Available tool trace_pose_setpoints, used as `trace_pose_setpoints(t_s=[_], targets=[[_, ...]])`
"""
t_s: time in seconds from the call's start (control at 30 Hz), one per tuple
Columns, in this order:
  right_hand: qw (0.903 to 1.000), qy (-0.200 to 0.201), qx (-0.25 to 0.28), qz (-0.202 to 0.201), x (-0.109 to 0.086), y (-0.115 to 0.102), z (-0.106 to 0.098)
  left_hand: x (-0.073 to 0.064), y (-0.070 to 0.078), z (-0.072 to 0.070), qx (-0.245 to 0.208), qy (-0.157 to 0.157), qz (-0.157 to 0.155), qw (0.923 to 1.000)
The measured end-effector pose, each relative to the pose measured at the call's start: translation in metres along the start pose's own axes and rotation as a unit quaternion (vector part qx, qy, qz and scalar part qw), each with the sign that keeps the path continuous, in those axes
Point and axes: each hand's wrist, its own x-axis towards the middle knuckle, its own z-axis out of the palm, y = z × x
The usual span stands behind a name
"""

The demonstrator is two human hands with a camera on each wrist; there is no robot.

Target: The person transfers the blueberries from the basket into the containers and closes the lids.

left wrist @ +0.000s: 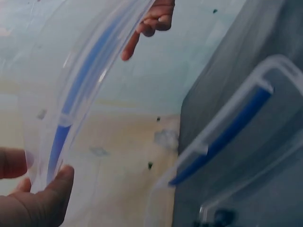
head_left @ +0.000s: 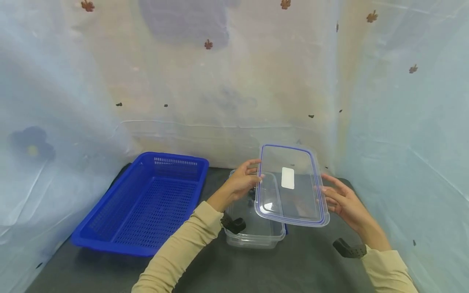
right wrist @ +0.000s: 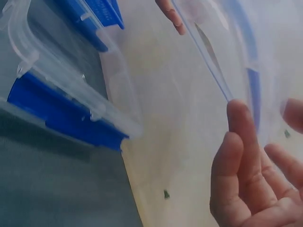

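A clear lid (head_left: 304,203) with a blue seal and a white label (head_left: 287,178) is held up, tilted, between both hands. On its left edge the left hand (head_left: 239,181) pinches it between thumb and fingers. The right hand (head_left: 342,199) grips the opposite edge, its thumb on one face and fingers on the other. Below and to the left, a clear plastic container (head_left: 253,240) stands on the table, partly hidden behind the lid and left hand. Blue clips (right wrist: 66,113) hang along its side in the right wrist view. Small dark things show inside it.
A blue perforated basket (head_left: 146,203) stands on the dark table (head_left: 234,272), left of the container. Pale patterned sheeting (head_left: 234,89) encloses the table at the back and sides. Each wrist wears a black camera mount (head_left: 232,224).
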Motion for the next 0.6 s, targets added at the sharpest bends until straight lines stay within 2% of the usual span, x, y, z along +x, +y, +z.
trace_pose_setpoints(t_s=[0.13, 0.3, 0.47, 0.6], targets=[[0.9994, 0.014, -0.025, 0.019, 0.015, -0.003, 0.012, -0.004, 0.009, -0.019, 0.013, -0.009, -0.005, 0.9999], [0.9984, 0.012, -0.044, 0.034, 0.035, -0.002, 0.027, -0.01, 0.02, -0.047, 0.042, -0.021, -0.008, 0.9989], [0.9975, -0.01, -0.049, 0.049, 0.055, 0.003, 0.039, -0.016, 0.028, -0.072, 0.05, -0.012, -0.009, 0.9986], [0.9968, -0.016, -0.047, 0.063, 0.067, 0.005, 0.045, -0.018, 0.031, -0.084, 0.048, -0.001, -0.013, 0.9987]])
